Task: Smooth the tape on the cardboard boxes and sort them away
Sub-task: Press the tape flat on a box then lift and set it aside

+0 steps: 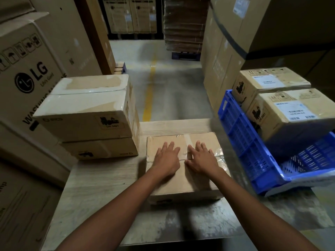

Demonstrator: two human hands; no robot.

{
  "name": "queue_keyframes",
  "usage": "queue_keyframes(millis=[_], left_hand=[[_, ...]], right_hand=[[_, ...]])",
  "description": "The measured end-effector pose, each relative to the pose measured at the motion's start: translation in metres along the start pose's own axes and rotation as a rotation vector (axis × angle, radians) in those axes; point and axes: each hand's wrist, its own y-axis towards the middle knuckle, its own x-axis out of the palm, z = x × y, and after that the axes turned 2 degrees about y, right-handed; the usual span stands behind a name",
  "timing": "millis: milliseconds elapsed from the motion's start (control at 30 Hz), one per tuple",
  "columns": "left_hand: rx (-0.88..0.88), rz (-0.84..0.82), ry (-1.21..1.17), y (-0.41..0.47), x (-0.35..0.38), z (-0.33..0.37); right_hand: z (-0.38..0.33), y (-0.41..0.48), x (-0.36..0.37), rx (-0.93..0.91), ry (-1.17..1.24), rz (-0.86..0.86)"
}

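— Starting at the fingers of the left hand?
— Straight, fanned slightly apart, lying flat on the lid of the taped box. Curled round nothing.

— And on the right hand?
— Much alike: fingers spread and flat on the same lid, gripping nothing. Just beside the left hand, with a pale tape strip running up the lid between the two.

— Any more tape on that lid?
— Wrinkled clear film along the taped box's right edge, just right of the right hand.

— Where to find the taped box itself?
— Lying closed on the wooden table, with both bare forearms reaching in over its near edge.

— Left of the taped box?
— A stack of two cardboard boxes: upper box resting on lower box, glossy tape across the upper lid. Very close to the taped box's far left corner; impossible to tell whether touching.

— Right of it?
— Near its right side, a blue crate, tilted, holding a labelled front box and a labelled back box.

— Beyond it?
— Grey floor with a yellow line. Further left than the stack, a large LG carton.
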Motion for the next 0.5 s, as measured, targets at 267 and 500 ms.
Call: queue_keyframes(millis=[267,500], left_hand=[[0.119,-0.028,0.018,-0.029,0.023,0.002],[0.156,0.097,-0.108,-0.059,0.019,0.001]], right_hand=[[-0.019,-0.038,0.029,-0.019,-0.039,0.010],[-0.027,-0.054,0.028,-0.045,0.025,0.095]])
